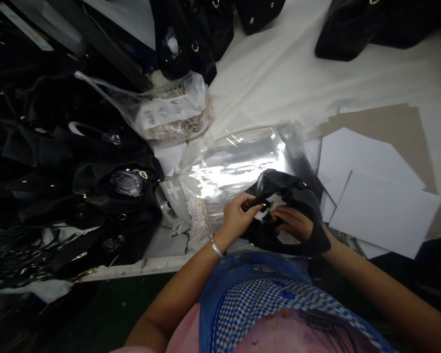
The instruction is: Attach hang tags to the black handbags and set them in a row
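Observation:
A black bag (pixel 316 215) with small gold fittings lies at the table's front edge, its mouth spread open. My left hand (pixel 238 214) pinches the bag's rim on the left, thumb and fingers pressed together, a silver bracelet at its wrist. Through the bag's opening reaches my right hand (pixel 293 221), with its fingers bent near a small gold piece and a whitish label (pixel 274 202). What its fingertips touch is too small to make out. Behind the bag, shiny clear plastic sheets (pixel 238 162) lie on the table.
Black bags (pixel 106 181) crowd the left side, and more lie at the back. A clear bag of tan strings (pixel 176 110) is left of centre. White sheets (pixel 385 206) rest on brown card (pixel 400 127) at the right, over the white table cover (pixel 272 78).

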Demonstrator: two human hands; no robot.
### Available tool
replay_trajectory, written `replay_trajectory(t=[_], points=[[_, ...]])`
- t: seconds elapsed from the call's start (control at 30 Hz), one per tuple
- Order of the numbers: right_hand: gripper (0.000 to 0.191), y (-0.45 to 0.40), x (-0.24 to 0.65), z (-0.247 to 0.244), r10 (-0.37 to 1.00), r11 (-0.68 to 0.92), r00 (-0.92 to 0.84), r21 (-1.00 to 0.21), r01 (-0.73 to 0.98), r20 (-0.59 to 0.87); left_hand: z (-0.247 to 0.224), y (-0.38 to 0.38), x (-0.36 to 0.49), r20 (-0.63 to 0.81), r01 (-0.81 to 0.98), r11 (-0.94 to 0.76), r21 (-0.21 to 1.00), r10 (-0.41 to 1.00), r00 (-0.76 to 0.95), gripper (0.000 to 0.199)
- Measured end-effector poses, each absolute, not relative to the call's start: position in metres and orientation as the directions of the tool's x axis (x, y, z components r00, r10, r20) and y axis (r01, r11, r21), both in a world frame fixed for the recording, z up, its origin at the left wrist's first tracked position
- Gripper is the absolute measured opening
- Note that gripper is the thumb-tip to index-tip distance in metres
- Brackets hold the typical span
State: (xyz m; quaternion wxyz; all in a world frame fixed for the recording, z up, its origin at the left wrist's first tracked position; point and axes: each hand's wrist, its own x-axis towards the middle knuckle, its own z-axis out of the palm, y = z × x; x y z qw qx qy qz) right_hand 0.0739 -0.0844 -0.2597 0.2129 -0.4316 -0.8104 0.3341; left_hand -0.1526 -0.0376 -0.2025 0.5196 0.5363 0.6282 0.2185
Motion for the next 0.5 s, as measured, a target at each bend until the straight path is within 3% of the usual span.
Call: replay_trajectory(t=[0.17,0.5], points=[[0.023,-0.078,0.059,-0.25,0.87,0.154,-0.473,-0.834,0.53,-0.14,-0.197,-0.034,-0.156,-0.457,0.412,0.33,0.849,0.851,0.258,0.014],[0.02,-0.075,0.047,-0.231,0.865,-0.279,-0.272,-0.856,0.436,-0.421,-0.188,-0.027,-0.154,-0.41,0.547,0.132,0.827,0.807,0.425,0.012]])
